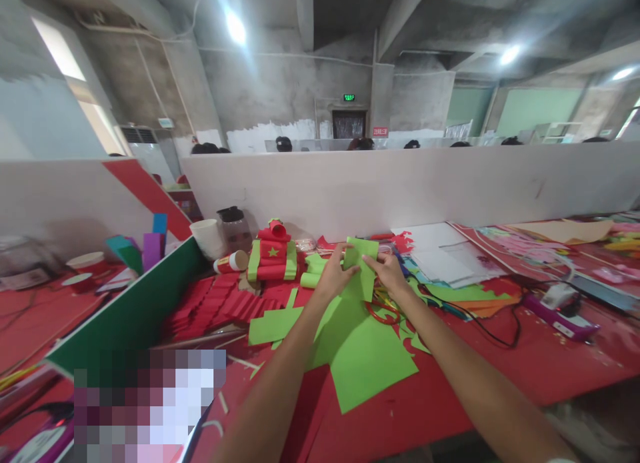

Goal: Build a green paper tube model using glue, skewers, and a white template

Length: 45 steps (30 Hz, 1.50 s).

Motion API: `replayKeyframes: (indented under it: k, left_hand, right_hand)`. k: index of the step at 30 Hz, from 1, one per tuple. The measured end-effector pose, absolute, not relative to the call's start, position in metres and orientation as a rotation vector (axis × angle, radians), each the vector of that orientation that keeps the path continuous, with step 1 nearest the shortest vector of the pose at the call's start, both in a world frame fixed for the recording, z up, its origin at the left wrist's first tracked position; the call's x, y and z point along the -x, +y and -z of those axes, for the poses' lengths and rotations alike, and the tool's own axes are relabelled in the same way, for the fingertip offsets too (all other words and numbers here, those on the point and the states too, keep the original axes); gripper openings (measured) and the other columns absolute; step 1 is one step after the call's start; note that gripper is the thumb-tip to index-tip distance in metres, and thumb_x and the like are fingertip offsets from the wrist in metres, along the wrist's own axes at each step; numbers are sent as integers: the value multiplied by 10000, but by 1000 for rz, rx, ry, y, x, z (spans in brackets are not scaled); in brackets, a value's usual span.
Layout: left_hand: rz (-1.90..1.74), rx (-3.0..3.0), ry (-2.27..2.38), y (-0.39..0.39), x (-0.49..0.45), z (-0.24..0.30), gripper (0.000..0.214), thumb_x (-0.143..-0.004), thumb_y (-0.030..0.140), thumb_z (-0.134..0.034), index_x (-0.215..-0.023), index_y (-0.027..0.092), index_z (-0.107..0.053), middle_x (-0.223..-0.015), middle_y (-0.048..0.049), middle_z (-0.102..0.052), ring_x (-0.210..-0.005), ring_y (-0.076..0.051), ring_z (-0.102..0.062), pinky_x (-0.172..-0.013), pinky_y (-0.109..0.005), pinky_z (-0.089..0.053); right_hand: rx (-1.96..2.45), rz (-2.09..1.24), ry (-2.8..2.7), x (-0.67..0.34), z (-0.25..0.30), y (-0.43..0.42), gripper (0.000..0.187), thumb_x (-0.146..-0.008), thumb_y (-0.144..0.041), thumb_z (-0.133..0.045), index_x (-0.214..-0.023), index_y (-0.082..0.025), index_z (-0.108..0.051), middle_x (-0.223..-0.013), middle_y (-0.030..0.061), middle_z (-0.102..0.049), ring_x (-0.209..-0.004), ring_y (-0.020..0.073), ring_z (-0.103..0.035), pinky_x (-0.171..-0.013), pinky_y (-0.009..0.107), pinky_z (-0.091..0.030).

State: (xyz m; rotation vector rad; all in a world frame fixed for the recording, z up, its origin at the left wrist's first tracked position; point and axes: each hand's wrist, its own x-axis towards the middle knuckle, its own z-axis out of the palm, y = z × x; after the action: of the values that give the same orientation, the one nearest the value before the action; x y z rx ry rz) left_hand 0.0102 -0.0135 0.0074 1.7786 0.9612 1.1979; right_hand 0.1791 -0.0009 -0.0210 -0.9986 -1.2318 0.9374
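Both of my hands hold up a piece of bright green paper [364, 276] over the table. My left hand [336, 273] pinches its left edge, and my right hand [391, 271] grips the right edge. Beneath it, larger green sheets [373, 363] lie overlapping on the red surface. Scissors with orange-red handles [383, 312] rest just under my right hand, partly covered by green scraps. Left of my hands stands a red and green paper model [273, 255] with a yellow star, a rolled green tube [311, 279] beside it.
Folded red paper strips [215, 306] lie left, by a green upright board [125, 303]. White cups [207, 238] stand behind them. White sheets [450, 256], a black cable and a purple power strip [563, 316] are on the right. A white partition [400, 183] borders the back.
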Motion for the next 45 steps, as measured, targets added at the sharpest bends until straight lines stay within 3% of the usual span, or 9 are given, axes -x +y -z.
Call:
replayKeyframes:
  k: [3, 5, 8, 10, 17, 23, 29, 35, 45]
  left_hand:
    - [-1249, -1641, 879, -14, -13, -12, 777, -768, 162, -701, -1429, 224, -297, -1058, -87, -684, -889, -205, -686, -690, -315, -578]
    - [-1203, -1615, 901, -11, -14, -14, 696, -763, 182, -721, -1379, 185, -395, -1073, -113, -700, -889, -221, -694, -705, -334, -582]
    - [-1021, -1679, 974, -5, -14, -14, 460, -733, 223, -767, -1156, 134, -611, -1074, -121, -721, -869, -234, -703, -724, -331, -575]
    - [-944, -1713, 1007, -1, -13, -12, 418, -722, 247, -785, -1100, 128, -653, -1045, -108, -734, -834, -231, -709, -719, -325, -571]
    - [-925, -1652, 951, -1, -5, -7, 409, -728, 380, -781, -1055, 153, -689, -895, -78, -755, -831, -238, -710, -739, -340, -571]
    - [-889, -1708, 986, 7, -1, -4, 398, -690, 376, -800, -983, 122, -708, -836, -80, -747, -742, -217, -692, -681, -315, -553]
    - [-728, -1927, 1008, 29, 4, -18, 336, -711, 373, -745, -956, 144, -723, -869, -71, -746, -744, -210, -679, -627, -267, -513]
    - [-651, -2021, 963, 45, 1, -39, 323, -698, 325, -728, -986, 178, -724, -841, -36, -742, -717, -189, -662, -566, -227, -468]
    - [-599, -2030, 818, 51, 11, -39, 344, -684, 340, -761, -975, 160, -726, -879, -59, -744, -732, -206, -680, -635, -265, -507]
  right_hand:
    - [986, -933, -1219, -179, 19, -1, 424, -630, -491, -801, -860, -138, -754, -727, 67, -743, -621, 228, -664, -592, 323, -523]
    - [978, -920, -1224, -179, 19, -1, 431, -639, -508, -790, -862, -141, -757, -748, 70, -749, -641, 233, -674, -601, 325, -527]
    - [975, -912, -1232, -180, 19, -1, 452, -637, -525, -785, -871, -138, -760, -765, 76, -754, -644, 238, -679, -582, 323, -524]
    - [971, -906, -1236, -180, 19, -1, 460, -635, -524, -788, -879, -134, -761, -772, 81, -757, -642, 240, -680, -577, 323, -524]
    - [990, -885, -1285, -178, 20, -1, 427, -639, -513, -781, -842, -138, -763, -745, 76, -753, -659, 244, -685, -613, 329, -531]
    - [1026, -896, -1286, -176, 28, 4, 435, -621, -493, -789, -861, -133, -756, -771, 83, -757, -676, 245, -689, -623, 326, -531]
    - [1088, -855, -1244, -179, 31, 5, 454, -650, -509, -769, -893, -126, -749, -783, 97, -758, -624, 221, -668, -556, 302, -507]
    - [1050, -906, -1211, -180, 33, 7, 476, -609, -518, -798, -880, -130, -747, -764, 95, -753, -643, 239, -675, -597, 331, -525]
    - [1089, -854, -1294, -176, 40, 4, 441, -673, -526, -762, -862, -129, -736, -778, 100, -749, -652, 246, -664, -600, 335, -505]
